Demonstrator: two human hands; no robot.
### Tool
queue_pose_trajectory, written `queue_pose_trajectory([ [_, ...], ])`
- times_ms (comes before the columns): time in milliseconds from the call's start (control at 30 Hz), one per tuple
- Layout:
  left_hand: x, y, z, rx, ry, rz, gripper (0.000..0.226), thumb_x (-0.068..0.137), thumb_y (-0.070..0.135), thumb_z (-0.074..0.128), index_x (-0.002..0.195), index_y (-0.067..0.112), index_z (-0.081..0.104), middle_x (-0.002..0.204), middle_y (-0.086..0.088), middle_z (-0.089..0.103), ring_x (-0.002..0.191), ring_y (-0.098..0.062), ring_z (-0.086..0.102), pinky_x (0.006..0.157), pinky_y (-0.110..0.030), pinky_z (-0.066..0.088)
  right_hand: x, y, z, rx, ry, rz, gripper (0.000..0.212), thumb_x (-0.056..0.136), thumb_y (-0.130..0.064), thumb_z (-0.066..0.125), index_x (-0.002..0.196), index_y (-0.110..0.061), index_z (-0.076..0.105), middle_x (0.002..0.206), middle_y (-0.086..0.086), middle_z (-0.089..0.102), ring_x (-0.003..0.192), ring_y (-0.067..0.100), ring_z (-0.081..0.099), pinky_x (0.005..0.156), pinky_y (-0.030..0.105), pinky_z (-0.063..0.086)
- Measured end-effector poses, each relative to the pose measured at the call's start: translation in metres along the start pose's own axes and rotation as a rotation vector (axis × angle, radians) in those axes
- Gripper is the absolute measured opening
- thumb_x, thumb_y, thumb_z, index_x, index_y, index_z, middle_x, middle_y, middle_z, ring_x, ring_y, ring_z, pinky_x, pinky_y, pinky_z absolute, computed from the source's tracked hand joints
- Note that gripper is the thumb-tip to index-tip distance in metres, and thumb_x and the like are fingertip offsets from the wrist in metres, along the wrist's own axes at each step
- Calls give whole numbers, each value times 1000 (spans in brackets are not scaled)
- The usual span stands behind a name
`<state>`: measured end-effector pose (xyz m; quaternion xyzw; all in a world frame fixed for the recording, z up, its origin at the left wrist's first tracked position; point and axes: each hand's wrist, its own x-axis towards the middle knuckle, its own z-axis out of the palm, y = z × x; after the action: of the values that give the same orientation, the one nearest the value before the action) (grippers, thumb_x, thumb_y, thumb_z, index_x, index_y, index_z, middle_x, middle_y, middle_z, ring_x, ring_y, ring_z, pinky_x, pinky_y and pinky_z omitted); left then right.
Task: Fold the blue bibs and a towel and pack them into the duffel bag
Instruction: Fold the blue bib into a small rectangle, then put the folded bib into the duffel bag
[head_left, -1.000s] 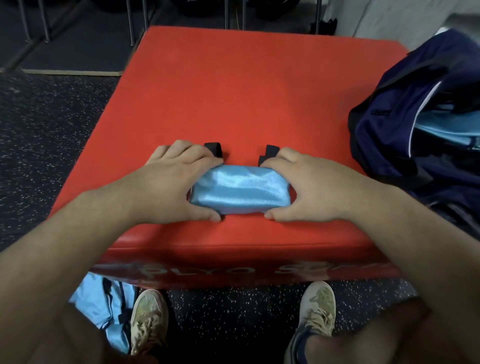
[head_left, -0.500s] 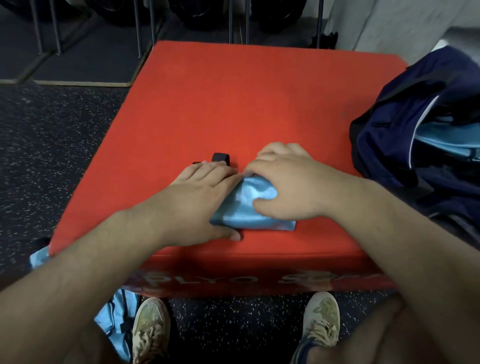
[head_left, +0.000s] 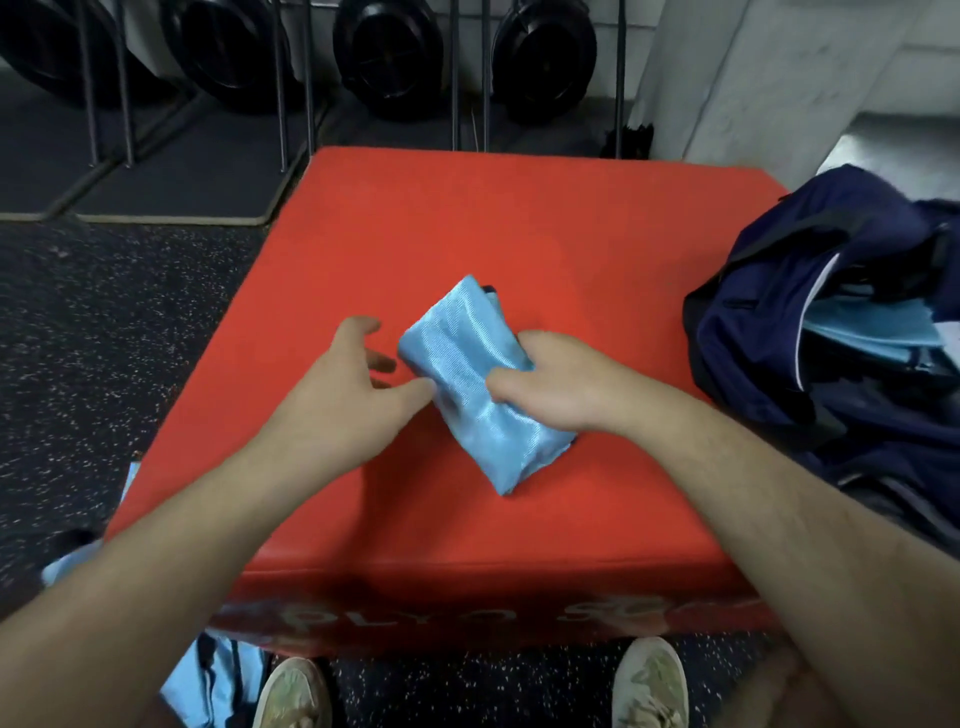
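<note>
— Half a second back both hands were pressing the folded bib flat on the red box; now it has been turned diagonal and, it seems, lifted off the surface.

— Start from the left for me.

— On the floor at the lower left, more blue fabric lies beside a shoe, likely bibs not yet folded. Next, the left hand has let go: its fingers are spread and relaxed, the thumb tip just touching the bundle's near-left edge. Then the folded blue bib, a tight shiny packet over the middle of the red plyo box.

— And the other hand?

— The right hand grips the packet across its middle, thumb on top, fingers curled round the far side.

— So this fold is done?

— I'd judge so. The packet holds its shape in one hand, and the open duffel bag sits at the right edge of the box, with light blue fabric already showing inside. Packing looks like the step in hand, and the slippery cloth could unroll if the grip loosens.
</note>
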<state>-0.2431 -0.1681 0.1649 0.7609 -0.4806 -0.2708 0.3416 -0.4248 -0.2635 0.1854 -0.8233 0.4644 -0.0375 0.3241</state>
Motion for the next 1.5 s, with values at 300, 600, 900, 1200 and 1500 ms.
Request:
queue_pose_trajectory([
  [300,1,43,8,-894,-116,-165,28,86,12,71,111,4,61,103,-17,74,91,-33,70,84,-52,55,-7,-20,0,789,308,33,34,82,-31,73,110,-21,58,97,-1,72,86,12,71,70,28,52],
  [600,0,71,-13,-979,-296,-22,33,88,13,65,120,17,58,98,-6,70,79,-23,68,60,-31,53,-44,-20,-30,789,200,-300,48,83,-21,73,120,-47,58,121,-2,66,108,15,67,89,33,57],
  [900,-37,91,26,-1150,-336,74,73,76,32,78,142,23,47,134,-10,62,115,-32,64,98,-49,48,-83,-7,-45,956,393,-242,54,92,-8,67,134,-42,56,121,-11,65,106,4,67,87,24,56],
  [1200,-51,145,63,-908,-145,258,70,87,-8,61,133,42,47,122,-8,67,94,-25,67,80,-43,50,-113,18,-63,896,552,-117,57,90,-13,68,139,-38,54,123,-17,57,88,-22,55,70,1,43],
  [1500,-16,222,138,-776,-249,210,48,96,15,63,132,32,36,93,-8,66,69,-18,65,65,-36,54,-139,94,-123,1001,989,45,58,90,-16,69,143,-31,50,130,-16,49,95,-17,52,75,0,38],
])
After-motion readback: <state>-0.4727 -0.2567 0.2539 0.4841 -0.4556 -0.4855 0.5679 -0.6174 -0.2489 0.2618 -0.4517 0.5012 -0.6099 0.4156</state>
